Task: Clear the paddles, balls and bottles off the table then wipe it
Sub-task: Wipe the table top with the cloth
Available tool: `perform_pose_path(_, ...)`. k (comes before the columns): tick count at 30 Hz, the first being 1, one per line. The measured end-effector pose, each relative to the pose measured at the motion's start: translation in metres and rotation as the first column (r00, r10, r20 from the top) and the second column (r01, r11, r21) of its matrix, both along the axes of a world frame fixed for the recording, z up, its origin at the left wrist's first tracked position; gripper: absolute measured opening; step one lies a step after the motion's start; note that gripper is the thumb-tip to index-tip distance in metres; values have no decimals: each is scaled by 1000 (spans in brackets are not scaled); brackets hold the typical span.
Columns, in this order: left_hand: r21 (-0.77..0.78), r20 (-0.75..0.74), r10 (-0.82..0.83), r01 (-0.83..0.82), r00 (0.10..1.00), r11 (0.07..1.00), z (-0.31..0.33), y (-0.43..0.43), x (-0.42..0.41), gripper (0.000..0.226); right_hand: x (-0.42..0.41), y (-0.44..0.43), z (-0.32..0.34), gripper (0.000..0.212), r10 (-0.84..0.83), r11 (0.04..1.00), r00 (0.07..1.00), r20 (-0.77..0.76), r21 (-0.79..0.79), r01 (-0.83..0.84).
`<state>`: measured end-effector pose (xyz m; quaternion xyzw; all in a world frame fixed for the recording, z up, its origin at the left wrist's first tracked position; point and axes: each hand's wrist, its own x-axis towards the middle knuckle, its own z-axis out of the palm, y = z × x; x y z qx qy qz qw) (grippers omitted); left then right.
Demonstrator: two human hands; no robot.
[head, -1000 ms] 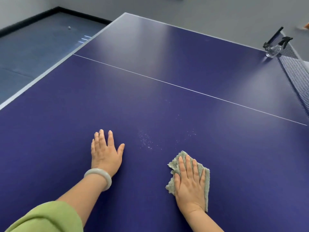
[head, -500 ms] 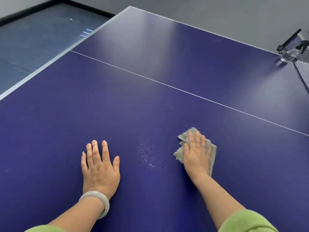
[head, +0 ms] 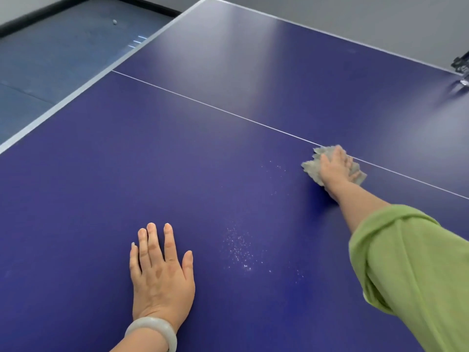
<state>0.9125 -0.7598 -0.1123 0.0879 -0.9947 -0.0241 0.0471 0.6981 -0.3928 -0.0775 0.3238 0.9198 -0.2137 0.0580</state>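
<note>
The dark blue table-tennis table (head: 177, 153) fills the head view. My right hand (head: 335, 168) reaches far out and presses a crumpled grey cloth (head: 311, 167) flat against the table, right at the white centre line (head: 203, 104). My left hand (head: 160, 270) lies flat on the table near me, fingers straight, with a pale bangle on its wrist. A patch of fine white specks (head: 239, 250) sits on the surface between the two hands. No paddles, balls or bottles lie on the visible part of the table.
The net clamp (head: 462, 68) shows at the far right edge. A small ball (head: 114, 21) lies on the blue floor beyond the table's left edge (head: 63, 105). A grey wall stands behind the table.
My right hand has slid the cloth forward and to the right, from near me up to the white centre line. My left hand stayed flat on the table.
</note>
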Motion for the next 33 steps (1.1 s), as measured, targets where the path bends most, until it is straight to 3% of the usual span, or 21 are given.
perform_pose_path(5,-12,4,-6,6,1000,1000,0,-1,0,71,-71,-121,0,60,342,939,938,46,-6,-343)
perform_pose_path(9,-16,21,-9,9,1000,1000,1,-2,0,70,-44,-218,-1,56,688,718,722,66,82,-691)
perform_pose_path(11,-9,16,-8,9,1000,1000,2,-2,1,70,-17,-238,-1,55,801,587,594,67,104,-803)
perform_pose_path(13,-8,17,-7,7,1000,1000,3,0,0,70,0,-226,-2,54,847,518,527,75,107,-849)
perform_pose_path(14,-6,18,-5,5,1000,1000,3,0,0,70,4,-209,-3,55,839,527,537,85,117,-842)
perform_pose_path(16,3,24,3,-3,1000,1000,3,0,-1,70,10,-158,-7,57,738,648,665,112,155,-746)
perform_pose_path(19,26,33,3,-4,999,1000,5,2,-1,70,36,-59,-9,58,271,946,957,104,154,-285)
perform_pose_path(21,28,45,-1,0,999,1000,5,2,-1,70,61,-16,-7,60,-93,983,988,124,170,72)
perform_pose_path(24,28,56,1,-2,998,1000,5,1,-1,70,74,-24,-5,60,-285,952,946,152,163,261)
perform_pose_path(26,30,63,-1,-1,998,1000,6,2,-1,71,66,-65,-6,61,-220,969,966,138,142,201)
perform_pose_path(29,8,75,3,-4,997,1000,4,2,-2,71,54,-167,-10,60,99,989,989,109,103,-110)
perform_pose_path(33,16,86,1,-2,996,1000,3,1,-2,64,73,-286,-7,59,474,872,876,84,93,-481)
